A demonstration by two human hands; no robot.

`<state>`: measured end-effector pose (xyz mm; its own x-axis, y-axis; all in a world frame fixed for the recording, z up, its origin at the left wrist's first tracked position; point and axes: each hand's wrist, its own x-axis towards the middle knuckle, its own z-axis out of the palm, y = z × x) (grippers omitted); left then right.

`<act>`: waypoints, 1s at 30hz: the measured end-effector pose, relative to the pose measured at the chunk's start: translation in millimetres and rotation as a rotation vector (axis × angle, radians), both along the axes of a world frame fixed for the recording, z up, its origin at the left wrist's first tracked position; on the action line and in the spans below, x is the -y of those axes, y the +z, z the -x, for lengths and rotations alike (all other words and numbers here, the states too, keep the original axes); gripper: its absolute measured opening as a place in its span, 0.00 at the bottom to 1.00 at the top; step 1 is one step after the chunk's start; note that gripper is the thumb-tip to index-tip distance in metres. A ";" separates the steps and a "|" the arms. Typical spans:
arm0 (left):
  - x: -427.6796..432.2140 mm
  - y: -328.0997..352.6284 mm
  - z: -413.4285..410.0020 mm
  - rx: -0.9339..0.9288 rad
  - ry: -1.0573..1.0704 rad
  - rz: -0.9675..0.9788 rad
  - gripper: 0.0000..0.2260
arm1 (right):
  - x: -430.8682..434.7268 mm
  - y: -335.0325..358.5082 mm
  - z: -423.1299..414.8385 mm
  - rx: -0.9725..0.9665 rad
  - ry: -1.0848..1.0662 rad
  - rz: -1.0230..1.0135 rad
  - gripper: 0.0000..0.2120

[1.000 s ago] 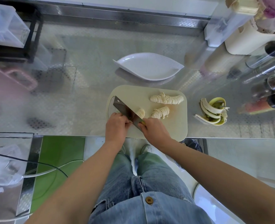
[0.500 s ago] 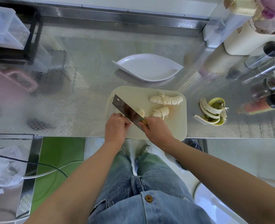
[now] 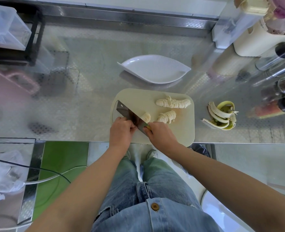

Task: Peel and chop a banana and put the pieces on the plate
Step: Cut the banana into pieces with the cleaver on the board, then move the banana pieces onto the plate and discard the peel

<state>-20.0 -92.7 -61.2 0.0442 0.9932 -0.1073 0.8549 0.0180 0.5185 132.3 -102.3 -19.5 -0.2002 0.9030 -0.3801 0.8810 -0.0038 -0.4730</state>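
On the cream cutting board (image 3: 185,131), my right hand (image 3: 161,135) grips the handle of a cleaver (image 3: 127,113), whose blade slants up to the left. Against the blade's left face, my left hand (image 3: 121,129) is curled over the uncut banana piece, which is mostly hidden. A few cut slices (image 3: 146,117) lean on the blade's right face. Two more rows of banana slices (image 3: 166,116) (image 3: 173,103) lie further right on the board. Just beyond the board stands the white leaf-shaped plate (image 3: 155,69), with nothing on it.
The banana peel (image 3: 222,115) lies on the steel counter right of the board. Bottles and jars (image 3: 282,77) crowd the right edge, with a cream container (image 3: 255,42) behind them. A black rack with clear boxes (image 3: 12,30) stands at the back left. The counter's front edge runs just below the board.
The cleaver blade has shifted only slightly against the banana. Both hands stay in the same place on the board.
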 end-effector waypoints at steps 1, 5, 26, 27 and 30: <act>-0.3 -0.3 -0.1 -0.005 -0.001 -0.001 0.04 | 0.1 -1.1 0.3 0.002 -0.003 0.005 0.16; -0.6 -2.3 0.6 0.000 -0.002 -0.022 0.04 | -1.7 -0.7 -2.0 -0.016 -0.007 0.002 0.16; -15.2 18.7 -7.0 -0.098 -0.050 -0.003 0.09 | -15.1 9.3 -54.2 -0.408 -0.562 0.093 0.12; -17.1 19.7 -10.5 -0.088 -0.061 -0.027 0.08 | -15.6 10.1 -60.7 -0.407 -0.590 0.077 0.11; -24.9 21.4 -23.6 -0.059 -0.088 -0.077 0.06 | -15.2 11.1 -83.8 -0.408 -0.675 0.059 0.05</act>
<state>3.5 -67.9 -39.7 0.1269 0.9913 -0.0362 0.8807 -0.0958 0.4638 216.1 -87.1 -8.4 0.2496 0.8597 -0.4457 0.4367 -0.5107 -0.7406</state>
